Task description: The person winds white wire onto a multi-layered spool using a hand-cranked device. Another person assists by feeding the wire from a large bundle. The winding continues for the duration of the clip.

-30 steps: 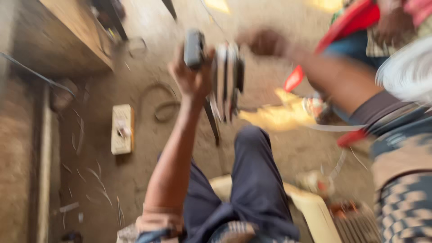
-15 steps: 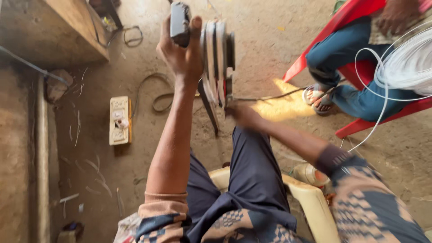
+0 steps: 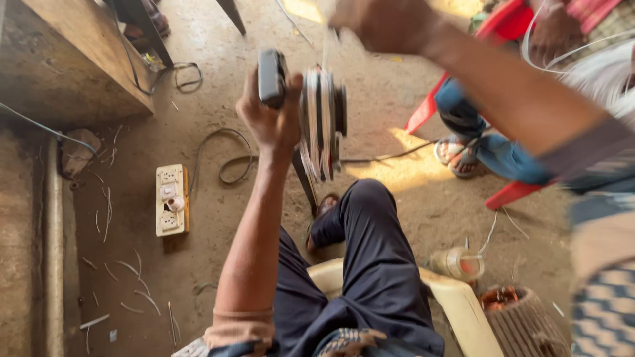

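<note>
Right hand (image 3: 383,23) risen, blurred, grip unclear, left hand (image 3: 271,116) gripping winder handle (image 3: 272,78)

I'm looking down into a rough workshop: bare dirt floor (image 3: 410,86) littered with wire offcuts (image 3: 135,281), a power strip (image 3: 171,199) lying loose, cables (image 3: 225,158) trailing, and a copper-wound motor stator (image 3: 516,317) (partly cropped) beside the seat.

Socket board (image 3: 171,199) lies on floor (image 3: 397,99) left of winding spool (image 3: 323,119), seemingly stand-mounted.
</note>
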